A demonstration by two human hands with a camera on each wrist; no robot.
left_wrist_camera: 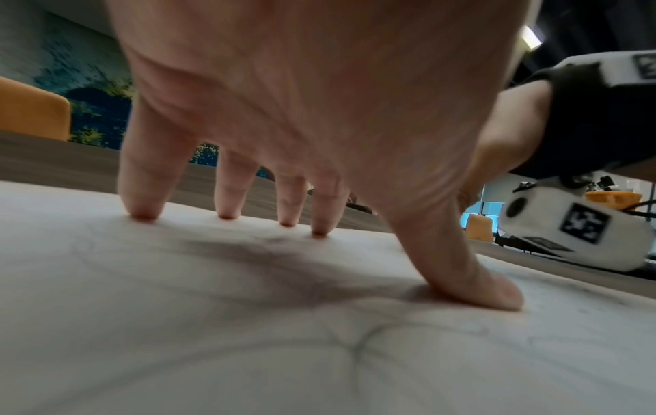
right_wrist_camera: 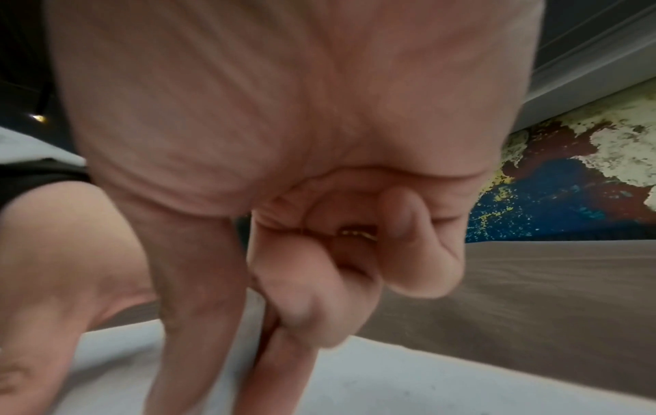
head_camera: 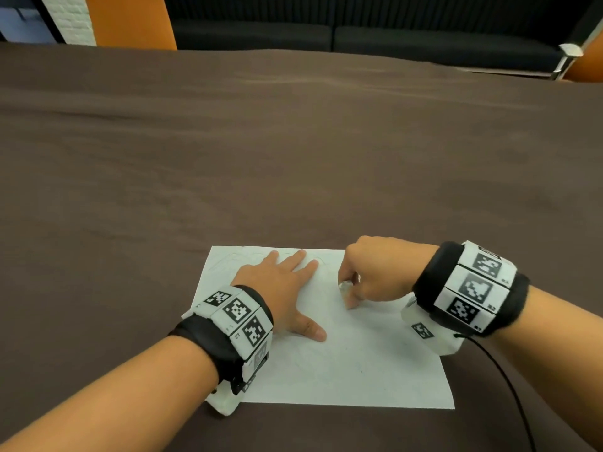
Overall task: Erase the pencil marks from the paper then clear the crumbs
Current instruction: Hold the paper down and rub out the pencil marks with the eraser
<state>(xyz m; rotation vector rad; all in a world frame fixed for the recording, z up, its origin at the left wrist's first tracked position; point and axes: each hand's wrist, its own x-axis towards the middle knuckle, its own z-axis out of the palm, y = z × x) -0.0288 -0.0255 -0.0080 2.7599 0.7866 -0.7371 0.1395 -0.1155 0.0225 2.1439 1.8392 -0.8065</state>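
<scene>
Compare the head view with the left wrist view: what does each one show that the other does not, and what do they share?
Only the head view shows the whole paper on the brown table, and the right hand pinching a small whitish eraser against the sheet. Only the left wrist view shows the left hand's fingertips and thumb pressing on the sheet, and faint pencil lines close up. Both show the left hand spread flat, holding the paper down.

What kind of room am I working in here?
Probably an office lounge or meeting room: a large brown table, orange chairs, a dark sofa behind, and a painted mural on the wall.
</scene>
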